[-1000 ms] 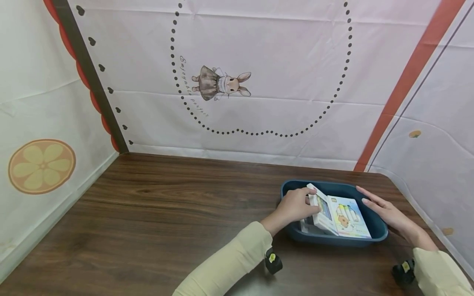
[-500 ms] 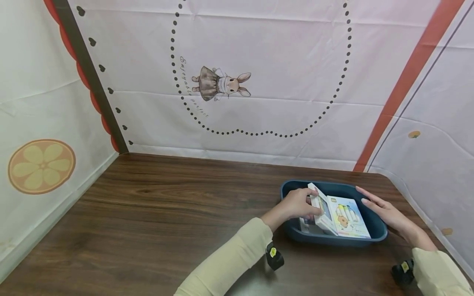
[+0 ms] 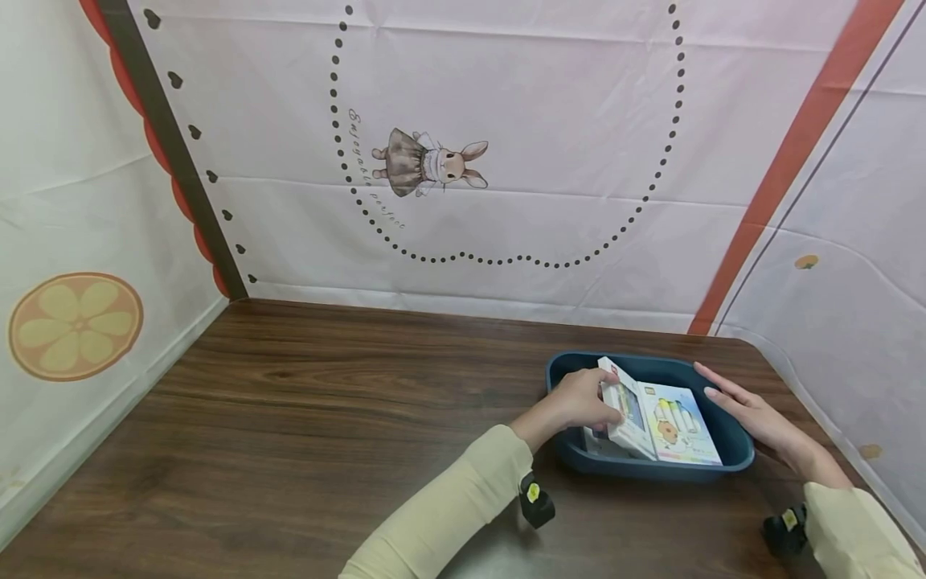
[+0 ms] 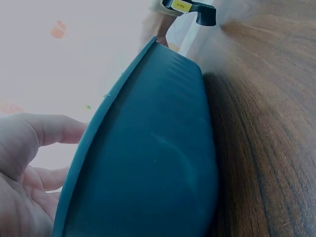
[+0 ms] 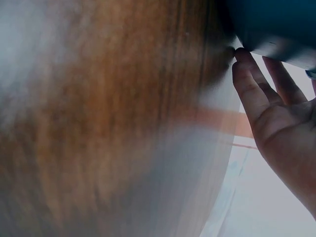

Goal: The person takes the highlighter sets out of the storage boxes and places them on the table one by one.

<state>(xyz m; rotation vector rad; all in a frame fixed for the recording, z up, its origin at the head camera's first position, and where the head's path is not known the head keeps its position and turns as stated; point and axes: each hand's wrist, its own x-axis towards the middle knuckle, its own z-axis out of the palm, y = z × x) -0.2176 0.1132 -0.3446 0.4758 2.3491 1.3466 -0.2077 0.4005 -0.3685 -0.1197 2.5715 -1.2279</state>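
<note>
A dark blue plastic bin (image 3: 654, 470) stands at the right of the table. My left hand (image 3: 581, 400) reaches over its left rim and pinches a white box with a clear window (image 3: 628, 414), which sits tilted inside. Beside that box lies a white box with printed markers and a cartoon animal (image 3: 680, 422). Part of another pale box (image 3: 604, 444) shows under the left hand. My right hand (image 3: 755, 414) rests with straight fingers against the bin's right rim. In the left wrist view, the bin's wall (image 4: 143, 143) hides what the left fingers hold.
The brown wood-grain table (image 3: 325, 418) stretches left of the bin. Cloth hangings with a printed rabbit (image 3: 434, 163) and an orange slice (image 3: 75, 326) rise behind and to the sides. Black wrist cameras (image 3: 535, 500) are strapped at both sleeves.
The head view has shifted very slightly. My left hand and the windowed box have barely moved, and the right hand stays at the rim.
</note>
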